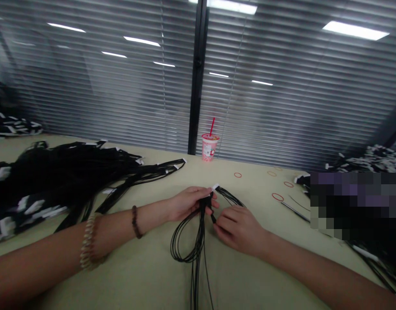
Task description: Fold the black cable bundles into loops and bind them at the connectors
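My left hand (189, 201) is closed round a bundle of thin black cords (198, 241) near its top, where a small white tag (215, 187) sticks out. My right hand (237, 228) is just to the right of it, its fingertips pinched on the same cords below the left hand's grip. The cords hang in loose loops toward me over the pale green table (146, 275). Two bracelets sit on my left wrist and forearm.
A big heap of black cords with white tags (56, 181) covers the table's left side. A pink cup with a red straw (209, 147) stands at the back by the blinds. Several red rubber bands (277, 196) lie to the right, beside more cords (372, 159).
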Tool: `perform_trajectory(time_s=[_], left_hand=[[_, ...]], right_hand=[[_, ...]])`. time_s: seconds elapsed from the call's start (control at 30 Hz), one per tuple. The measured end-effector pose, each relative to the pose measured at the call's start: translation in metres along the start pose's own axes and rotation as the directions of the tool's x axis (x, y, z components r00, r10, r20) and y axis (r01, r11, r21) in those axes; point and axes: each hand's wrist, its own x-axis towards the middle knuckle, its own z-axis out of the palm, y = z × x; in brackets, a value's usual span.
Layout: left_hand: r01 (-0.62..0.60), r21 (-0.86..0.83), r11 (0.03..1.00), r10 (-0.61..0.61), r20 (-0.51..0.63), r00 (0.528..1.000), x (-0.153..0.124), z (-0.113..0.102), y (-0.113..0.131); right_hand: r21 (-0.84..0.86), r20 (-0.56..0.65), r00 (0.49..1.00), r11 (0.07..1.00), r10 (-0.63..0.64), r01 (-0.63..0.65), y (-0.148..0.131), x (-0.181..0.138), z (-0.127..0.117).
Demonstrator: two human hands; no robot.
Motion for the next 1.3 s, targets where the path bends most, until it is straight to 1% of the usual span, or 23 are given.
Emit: perform_trajectory(time_s=[0.07,0.1,0.17,0.2,0.27,0.33,0.47,0.57,0.63,0.77,0.83,0.9,1.0,1.07,1.17,1.23,1.3], left_hand=[[-0.007,-0.040,0.999,0.007,0.003,1.000,0.000,0.001,0.000],[-0.011,-0.062,0.998,0.012,0.012,1.000,0.000,0.001,0.000],[-0.022,-0.095,0.995,0.026,0.039,0.999,0.000,0.003,0.000],[-0.033,-0.106,0.994,0.038,0.052,0.998,0.000,0.003,-0.001],[-0.059,-0.113,0.992,0.066,0.061,0.996,0.001,0.002,-0.002],[-0.077,-0.110,0.991,0.083,0.056,0.995,0.002,0.002,-0.004],[-0.089,-0.105,0.990,0.095,0.056,0.994,0.003,0.002,-0.006],[-0.112,-0.089,0.990,0.119,0.069,0.991,0.004,0.003,-0.007],[-0.122,-0.076,0.990,0.127,0.063,0.990,0.005,0.004,-0.007],[-0.118,-0.048,0.992,0.120,0.032,0.992,0.005,0.003,-0.008],[-0.115,-0.025,0.993,0.116,0.031,0.993,0.005,0.003,-0.008],[-0.121,-0.004,0.993,0.121,0.032,0.992,0.005,0.003,-0.009],[-0.158,0.022,0.987,0.158,0.032,0.987,0.007,0.003,-0.012],[-0.180,0.058,0.982,0.178,0.037,0.983,0.007,0.003,-0.013],[-0.183,0.126,0.975,0.177,0.056,0.983,0.007,0.004,-0.014],[-0.176,0.149,0.973,0.169,0.060,0.984,0.007,0.004,-0.014],[-0.176,0.165,0.970,0.169,0.052,0.984,0.007,0.003,-0.014]], right_hand=[[-0.035,-0.033,0.999,0.999,-0.027,0.026,0.005,0.000,-0.001],[-0.017,-0.059,0.998,1.000,-0.012,0.011,0.006,0.000,-0.002],[0.091,-0.096,0.993,0.994,0.066,-0.057,0.004,0.002,-0.005],[0.166,-0.096,0.989,0.982,0.112,-0.095,0.001,0.003,-0.006],[0.299,-0.049,0.980,0.939,0.195,-0.172,-0.005,0.006,-0.008],[0.364,0.013,0.965,0.897,0.264,-0.250,-0.010,0.010,-0.008],[0.347,0.083,0.914,0.848,0.397,-0.400,-0.011,0.014,-0.002],[0.341,0.110,0.877,0.811,0.467,-0.475,-0.008,0.015,0.000],[0.353,0.107,0.873,0.803,0.476,-0.481,-0.007,0.015,0.000],[0.379,0.097,0.889,0.809,0.448,-0.449,-0.011,0.015,-0.007],[0.387,0.103,0.888,0.804,0.449,-0.451,-0.013,0.015,-0.009],[0.394,0.112,0.878,0.790,0.466,-0.470,-0.013,0.015,-0.007],[0.406,0.135,0.847,0.751,0.514,-0.520,-0.011,0.015,-0.001],[0.430,0.164,0.821,0.710,0.547,-0.558,-0.009,0.014,0.003],[0.482,0.202,0.786,0.640,0.584,-0.599,-0.007,0.013,0.005],[0.503,0.200,0.787,0.628,0.583,-0.593,-0.008,0.013,0.003],[0.508,0.176,0.808,0.651,0.562,-0.564,-0.009,0.014,-0.001]])
